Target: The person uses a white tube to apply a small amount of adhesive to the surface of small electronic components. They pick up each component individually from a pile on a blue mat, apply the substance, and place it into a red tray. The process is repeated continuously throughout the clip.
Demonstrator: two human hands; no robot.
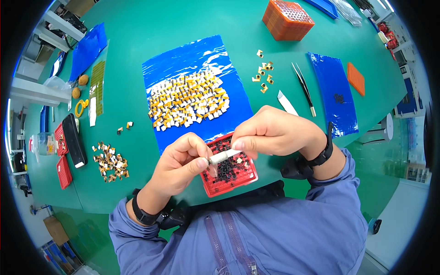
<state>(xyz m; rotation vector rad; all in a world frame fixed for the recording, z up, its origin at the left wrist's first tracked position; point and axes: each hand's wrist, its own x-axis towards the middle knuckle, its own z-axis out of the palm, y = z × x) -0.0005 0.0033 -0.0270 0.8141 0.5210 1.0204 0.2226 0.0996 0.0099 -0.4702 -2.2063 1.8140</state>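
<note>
My right hand point(270, 133) is closed around a slim white stick-like thing point(221, 157) with a thicker pale end; its exact kind does not show. That pale end points left and meets the fingertips of my left hand point(181, 160). There, thumb and index finger pinch a small dark piece point(209, 161), mostly covered by the fingers. Directly under both hands sits a red tray point(215, 189) with many tiny black parts point(225, 172) and a few white bits. Beyond it, a blue sheet point(183, 57) bears many small white-and-gold pieces point(188, 98) in rows.
Loose gold pieces point(263, 73) lie right of the sheet, near tweezers point(303, 87) and a white strip point(287, 103). Another pile point(111, 162) is at left, beside a black case point(73, 140). A stack of orange trays point(286, 23) stands far back; a second blue sheet point(337, 87) is right.
</note>
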